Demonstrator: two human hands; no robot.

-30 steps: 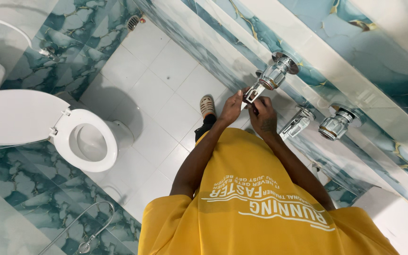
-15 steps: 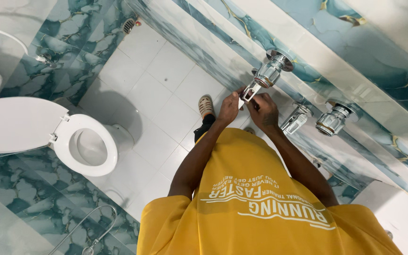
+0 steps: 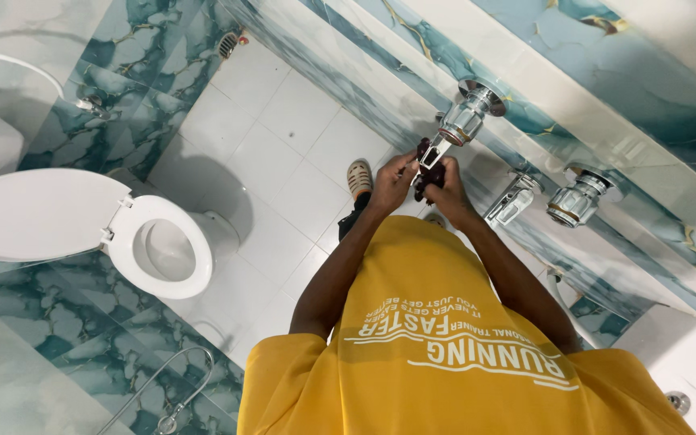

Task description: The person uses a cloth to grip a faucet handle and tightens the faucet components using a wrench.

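Observation:
Both my hands are raised to a chrome tap fitting that sticks out of the marbled wall. My left hand pinches the fitting's narrow chrome end with its fingertips. My right hand is closed around a dark red-handled tool pressed against that same end. The two hands touch each other around the tool. My yellow shirt fills the lower part of the view.
Two more chrome valves sit further right on the wall. A white toilet with its lid up stands left. My sandalled foot is on white floor tiles, with a floor drain, a spray hose and a white basin around.
My hands stay at the chrome fitting and shift only slightly on the tool. The view has drifted a little, so the toilet sits lower and further left.

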